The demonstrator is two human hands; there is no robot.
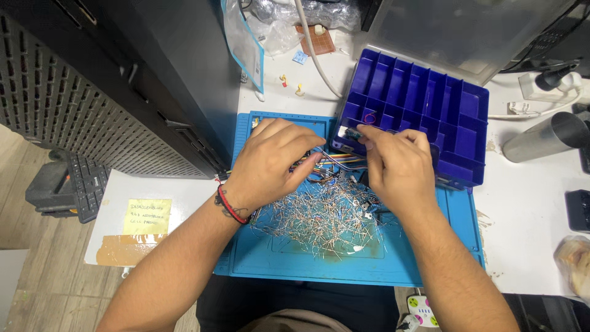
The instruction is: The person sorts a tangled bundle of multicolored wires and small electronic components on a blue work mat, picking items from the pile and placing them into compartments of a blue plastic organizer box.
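My left hand (273, 161) rests on a blue work mat (283, 261), its fingers closed on a band of multicoloured ribbon wires (344, 161). My right hand (396, 166) pinches a small electronic part (350, 132) at the front edge of a blue compartment box (424, 104). The wires run between the two hands. Below both hands lies a heap of thin bare component leads (322, 218) spread over the mat. A red and black band sits on my left wrist.
A black perforated case (92, 92) stands at the left. A yellow note (146, 216) lies taped to the white table. A clear lid, plastic bags and a white cable lie behind the box. A metal cylinder (547, 136) lies at right.
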